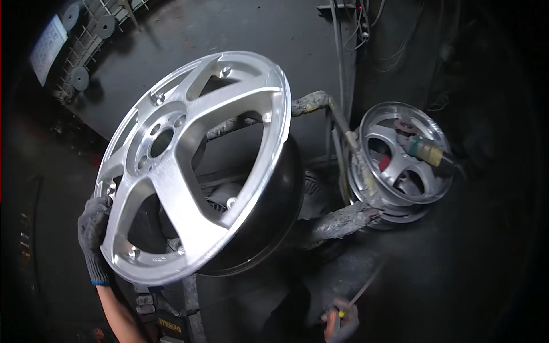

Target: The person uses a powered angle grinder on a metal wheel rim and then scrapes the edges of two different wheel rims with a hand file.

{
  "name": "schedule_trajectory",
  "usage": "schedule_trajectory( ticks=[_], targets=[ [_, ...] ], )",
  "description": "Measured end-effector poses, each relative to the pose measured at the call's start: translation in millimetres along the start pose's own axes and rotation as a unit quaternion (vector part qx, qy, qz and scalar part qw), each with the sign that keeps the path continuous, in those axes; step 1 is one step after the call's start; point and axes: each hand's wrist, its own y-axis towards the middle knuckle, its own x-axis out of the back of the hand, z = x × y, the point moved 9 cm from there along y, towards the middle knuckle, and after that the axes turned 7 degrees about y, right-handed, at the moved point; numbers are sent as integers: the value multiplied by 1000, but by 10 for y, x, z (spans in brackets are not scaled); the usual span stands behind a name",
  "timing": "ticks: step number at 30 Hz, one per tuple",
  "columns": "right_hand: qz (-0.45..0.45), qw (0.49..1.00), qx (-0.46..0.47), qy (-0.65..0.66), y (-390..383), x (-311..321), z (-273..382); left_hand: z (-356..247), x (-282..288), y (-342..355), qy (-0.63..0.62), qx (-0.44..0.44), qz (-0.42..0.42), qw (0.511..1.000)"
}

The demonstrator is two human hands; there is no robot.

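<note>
Head view: a large silver alloy wheel [194,166] fills the left centre, standing on edge, its spoked face tilted toward the camera and upper left, its axle axis running back toward lower right. The gloved left hand [94,228] grips its lower-left rim. A smaller silver wheel [403,154] sits to the right on a crusted stand [337,220], face toward the camera. The gloved right hand [340,323], at the lower edge, is closed on a thin rod [366,286].

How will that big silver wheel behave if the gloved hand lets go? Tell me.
The large silver wheel is rigid metal and probably heavy. It stands tilted on edge with the left hand gripping its rim, so it may tip or roll. Its shiny face looks slippery.
</note>
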Motion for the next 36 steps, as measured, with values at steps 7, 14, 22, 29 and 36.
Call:
schedule_trajectory(
  ticks=[7,14,22,29,36],
  targets=[
    [-10,970,-205,-128,-840,1309,-2847,61,170,-262,-21,-186,-158,970],
    [-21,954,-272,121,-1255,913,-2913,55,234,-248,-7,-215,-161,963],
    [-25,922,-363,131,-1454,821,-3182,-326,67,-361,70,-325,-165,929],
    [-50,892,-416,170,-1491,719,-3234,49,184,-236,33,-249,-87,964],
    [-28,902,-408,139,-1549,688,-3439,88,219,-265,-1,-187,-173,967]
  ],
)
